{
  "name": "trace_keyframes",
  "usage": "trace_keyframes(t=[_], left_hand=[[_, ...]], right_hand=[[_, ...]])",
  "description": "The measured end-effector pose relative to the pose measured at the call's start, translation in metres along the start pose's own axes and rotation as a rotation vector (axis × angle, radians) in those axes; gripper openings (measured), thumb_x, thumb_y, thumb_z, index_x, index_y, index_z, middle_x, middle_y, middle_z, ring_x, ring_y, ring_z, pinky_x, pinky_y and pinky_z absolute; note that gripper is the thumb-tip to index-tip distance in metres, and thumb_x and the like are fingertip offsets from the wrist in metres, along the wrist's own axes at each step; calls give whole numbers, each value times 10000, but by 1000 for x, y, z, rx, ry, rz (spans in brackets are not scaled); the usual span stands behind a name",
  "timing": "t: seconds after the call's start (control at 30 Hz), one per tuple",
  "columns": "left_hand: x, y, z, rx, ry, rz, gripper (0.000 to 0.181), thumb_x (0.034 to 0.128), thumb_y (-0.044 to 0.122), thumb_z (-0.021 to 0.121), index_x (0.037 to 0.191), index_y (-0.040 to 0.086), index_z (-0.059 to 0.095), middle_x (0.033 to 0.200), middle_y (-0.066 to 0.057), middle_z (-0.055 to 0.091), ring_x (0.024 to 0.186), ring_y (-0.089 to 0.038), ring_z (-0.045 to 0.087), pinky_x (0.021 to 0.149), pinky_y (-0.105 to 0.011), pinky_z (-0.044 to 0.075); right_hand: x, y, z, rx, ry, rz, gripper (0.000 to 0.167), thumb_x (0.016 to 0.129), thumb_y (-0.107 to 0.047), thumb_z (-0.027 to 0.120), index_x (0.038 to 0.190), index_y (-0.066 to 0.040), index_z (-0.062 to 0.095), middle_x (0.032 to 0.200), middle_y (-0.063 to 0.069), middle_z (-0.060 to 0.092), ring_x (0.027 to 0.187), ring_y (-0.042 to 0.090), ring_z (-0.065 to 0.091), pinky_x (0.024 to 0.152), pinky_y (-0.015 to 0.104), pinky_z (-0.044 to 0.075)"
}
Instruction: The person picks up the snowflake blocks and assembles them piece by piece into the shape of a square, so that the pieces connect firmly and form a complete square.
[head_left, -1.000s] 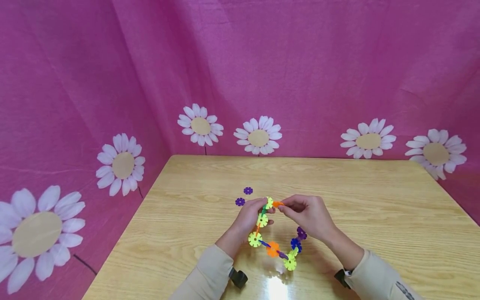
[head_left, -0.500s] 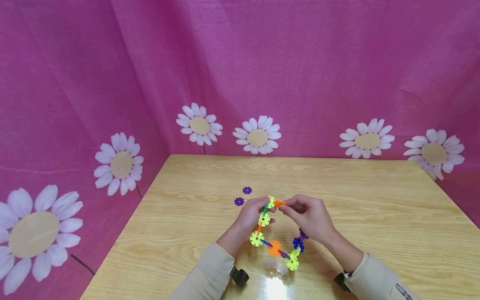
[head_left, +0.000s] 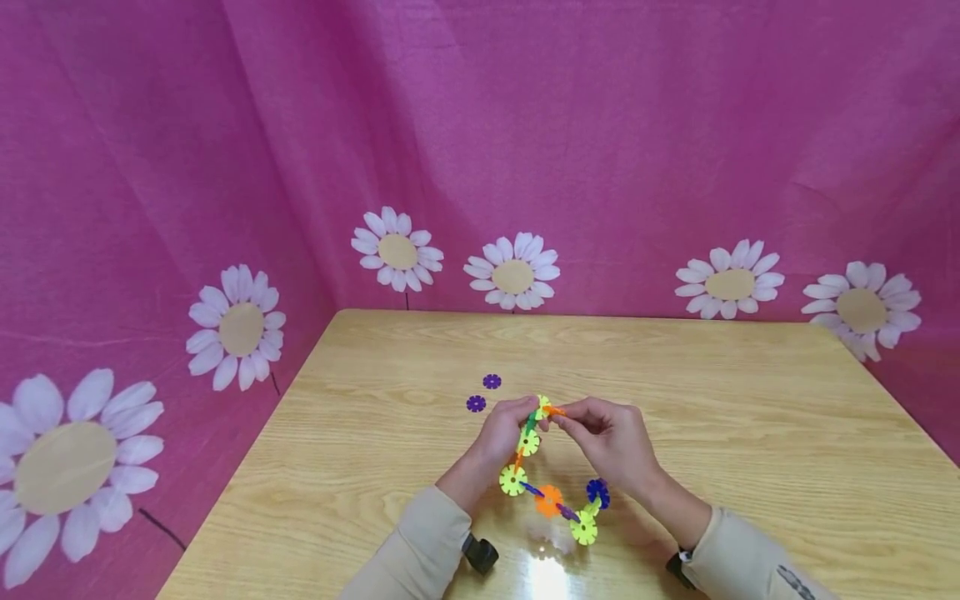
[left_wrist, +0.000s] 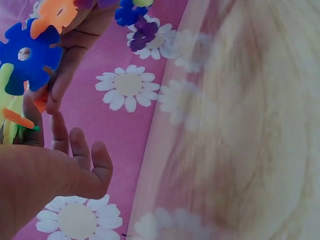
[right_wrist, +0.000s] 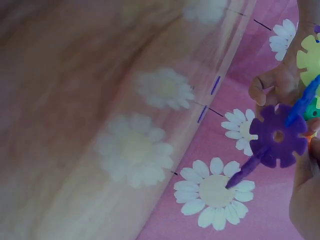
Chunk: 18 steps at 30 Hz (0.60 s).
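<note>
A chain of notched interlocking plastic discs hangs between the hands above the table. My left hand point(head_left: 501, 437) pinches its upper end by a yellow disc point(head_left: 542, 407) in the head view. My right hand point(head_left: 618, 440) pinches an orange disc point(head_left: 555, 410) against that yellow one; whether they are locked together cannot be seen. Below, the chain curves through more yellow pieces, an orange disc point(head_left: 549, 501) and a blue disc point(head_left: 597, 493) at the right. The right wrist view shows a purple disc point(right_wrist: 278, 142) near the chain's loose end; the right hand hides it in the head view.
Two loose purple discs, a farther one point(head_left: 492, 381) and a nearer one point(head_left: 476, 403), lie flat on the wooden table point(head_left: 675, 358) beyond the left hand. A pink cloth point(head_left: 600, 150) with printed daisies stands behind and at the left of the table.
My right hand has dipped and turned slightly, still pinching the orange disc. The purple end of the chain has gone out of sight behind it. The left hand stays nearly still.
</note>
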<state>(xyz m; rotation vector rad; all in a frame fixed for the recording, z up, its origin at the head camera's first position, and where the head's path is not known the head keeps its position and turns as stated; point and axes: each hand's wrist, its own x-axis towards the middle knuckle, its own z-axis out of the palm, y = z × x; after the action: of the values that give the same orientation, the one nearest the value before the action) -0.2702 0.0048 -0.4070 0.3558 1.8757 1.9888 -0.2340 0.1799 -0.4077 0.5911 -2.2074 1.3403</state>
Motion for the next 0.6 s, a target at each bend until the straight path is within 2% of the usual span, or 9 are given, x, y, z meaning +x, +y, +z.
trace_keyframes(t=[0.1,0.2,0.3,0.33,0.43,0.53,0.6], left_hand=[[1,-1,-1,46,-7,3,435,1072,270,320,823,65,612,949,-14,582,896,-150,511,764,-236,379],[0,-1,-7,123,-36,10,494,1077,288,310,877,-6,654,1073,-70,647,1106,-206,534,1000,-405,364],[-2,-1,-13,190,-45,-14,503,1067,329,369,977,-40,699,1163,-106,676,1201,-231,545,1095,-536,337],[-3,0,-15,212,-31,-21,490,1058,345,398,1017,-32,709,1180,-103,680,1214,-234,550,1111,-560,337],[-6,-2,-19,260,28,-33,432,1026,400,491,1056,33,718,1215,-80,662,1190,-243,558,1038,-537,432],[-9,-6,-23,314,58,22,366,1014,398,536,1032,75,708,1236,-57,643,1192,-242,553,1041,-519,427],[-10,-9,-24,319,40,58,350,1024,371,527,980,63,688,1225,-47,635,1179,-227,548,1036,-499,425]], right_hand=[[0,1,-1,30,-16,25,67,834,7,766,875,-46,769,830,81,772,669,-15,678,513,176,522],[3,3,-4,82,-75,62,40,859,-23,750,894,-36,766,831,95,771,648,5,668,489,183,486],[5,5,-8,126,-162,108,38,879,-61,739,909,-61,764,839,89,771,673,65,698,526,209,513],[6,5,-9,139,-191,123,41,884,-73,737,915,-62,762,849,89,772,712,90,719,570,233,552],[10,6,-13,160,-277,165,69,901,-109,727,937,-62,761,871,94,772,783,129,739,673,280,600],[14,7,-15,169,-346,202,105,917,-138,711,958,-55,759,879,120,767,786,120,733,726,291,606],[16,7,-16,180,-381,221,119,925,-140,701,965,-40,753,876,157,760,772,121,727,732,304,607]])
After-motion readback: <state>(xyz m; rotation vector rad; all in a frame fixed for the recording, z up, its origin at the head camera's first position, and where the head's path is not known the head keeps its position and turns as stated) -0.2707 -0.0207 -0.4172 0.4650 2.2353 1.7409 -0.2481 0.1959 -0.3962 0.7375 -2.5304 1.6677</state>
